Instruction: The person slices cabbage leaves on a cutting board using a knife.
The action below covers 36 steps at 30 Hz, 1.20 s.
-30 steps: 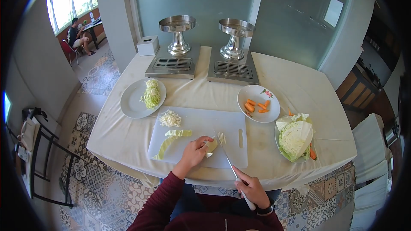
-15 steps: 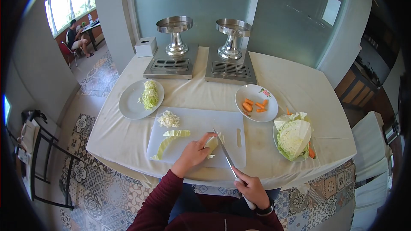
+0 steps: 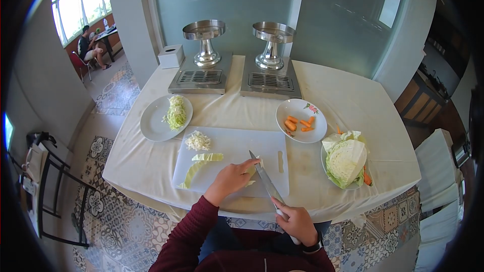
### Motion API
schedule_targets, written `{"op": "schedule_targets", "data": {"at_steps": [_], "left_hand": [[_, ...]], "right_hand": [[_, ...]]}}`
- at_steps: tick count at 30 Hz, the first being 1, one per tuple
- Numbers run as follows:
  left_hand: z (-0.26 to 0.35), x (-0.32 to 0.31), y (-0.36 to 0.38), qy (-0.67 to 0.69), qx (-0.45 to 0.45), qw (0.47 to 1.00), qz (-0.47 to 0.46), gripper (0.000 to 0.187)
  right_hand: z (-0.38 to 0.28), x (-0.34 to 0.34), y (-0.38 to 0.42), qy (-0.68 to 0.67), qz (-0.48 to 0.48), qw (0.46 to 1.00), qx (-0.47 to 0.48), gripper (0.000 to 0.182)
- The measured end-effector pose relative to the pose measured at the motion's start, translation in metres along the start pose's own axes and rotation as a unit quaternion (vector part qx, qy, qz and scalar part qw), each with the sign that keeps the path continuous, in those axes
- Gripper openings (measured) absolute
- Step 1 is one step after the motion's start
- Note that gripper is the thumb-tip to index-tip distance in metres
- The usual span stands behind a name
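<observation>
My right hand [image 3: 298,224] grips the white handle of a kitchen knife [image 3: 268,183], its blade slanting up and left across the white cutting board [image 3: 242,140]. My left hand [image 3: 231,179] lies over a piece of cabbage [image 3: 250,183], mostly hidden beneath the curled fingers. Its index finger reaches out to the blade near the tip. Left of that hand are pale green cabbage strips [image 3: 190,172], with a small heap of shredded cabbage [image 3: 197,141] above them on the board.
A plate [image 3: 151,121] of shredded cabbage stands left. A bowl [image 3: 301,137] of peeled carrots sits behind the board. To the right, a cut cabbage [image 3: 347,160] rests with carrots. Two metal stands [image 3: 205,60] and a tissue box [image 3: 171,56] line the back. A person [image 3: 88,45] sits far left.
The knife blade has turned flatter and its tip has shifted slightly left. My left index finger now meets the blade, and the hand covers more of the cabbage piece.
</observation>
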<state>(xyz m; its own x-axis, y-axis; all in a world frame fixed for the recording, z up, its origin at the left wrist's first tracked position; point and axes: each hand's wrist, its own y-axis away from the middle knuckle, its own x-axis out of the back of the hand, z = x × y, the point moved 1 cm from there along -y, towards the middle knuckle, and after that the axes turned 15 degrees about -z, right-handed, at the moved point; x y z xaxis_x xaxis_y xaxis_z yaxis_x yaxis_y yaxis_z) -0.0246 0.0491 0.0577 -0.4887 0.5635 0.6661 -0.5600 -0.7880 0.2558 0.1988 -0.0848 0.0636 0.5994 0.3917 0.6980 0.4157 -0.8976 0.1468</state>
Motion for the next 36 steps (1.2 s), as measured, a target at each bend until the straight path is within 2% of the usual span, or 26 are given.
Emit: {"op": "schedule_targets", "data": {"at_steps": [6, 9, 12, 17, 24, 28, 30, 33, 36], "left_hand": [[-0.011, -0.007, -0.002, 0.029, -0.087, 0.994, 0.064, 0.071], [-0.002, 0.000, 0.007, 0.064, -0.053, 0.995, 0.050, 0.076], [-0.003, 0.001, 0.009, 0.082, -0.013, 0.996, 0.037, 0.071], [-0.009, -0.004, 0.009, 0.085, -0.023, 0.995, 0.054, 0.062], [-0.005, -0.003, 0.005, 0.030, -0.031, 0.998, 0.036, 0.065], [-0.004, -0.003, 0.002, 0.006, -0.011, 1.000, 0.014, 0.065], [-0.002, -0.002, 0.003, 0.005, -0.012, 1.000, 0.020, 0.063], [-0.004, -0.002, 0.006, 0.050, -0.010, 0.997, 0.050, 0.057], [-0.018, -0.005, 0.004, 0.112, -0.027, 0.990, 0.079, 0.048]], "right_hand": [[0.014, 0.005, 0.011, -0.150, -0.049, 0.987, -0.014, 0.058], [0.023, 0.004, 0.012, -0.249, -0.063, 0.966, -0.008, 0.057], [0.026, 0.009, 0.007, -0.430, -0.108, 0.896, -0.015, 0.058], [0.031, 0.002, -0.005, -0.572, -0.081, 0.816, 0.003, 0.060], [0.045, -0.010, -0.013, -0.704, -0.098, 0.701, 0.061, 0.063], [0.046, -0.011, -0.010, -0.717, -0.104, 0.685, 0.074, 0.065], [0.047, -0.012, -0.009, -0.719, -0.101, 0.683, 0.084, 0.065], [0.043, -0.008, -0.005, -0.748, -0.065, 0.650, 0.116, 0.064], [0.030, 0.004, -0.001, -0.573, -0.055, 0.818, 0.017, 0.062]]}}
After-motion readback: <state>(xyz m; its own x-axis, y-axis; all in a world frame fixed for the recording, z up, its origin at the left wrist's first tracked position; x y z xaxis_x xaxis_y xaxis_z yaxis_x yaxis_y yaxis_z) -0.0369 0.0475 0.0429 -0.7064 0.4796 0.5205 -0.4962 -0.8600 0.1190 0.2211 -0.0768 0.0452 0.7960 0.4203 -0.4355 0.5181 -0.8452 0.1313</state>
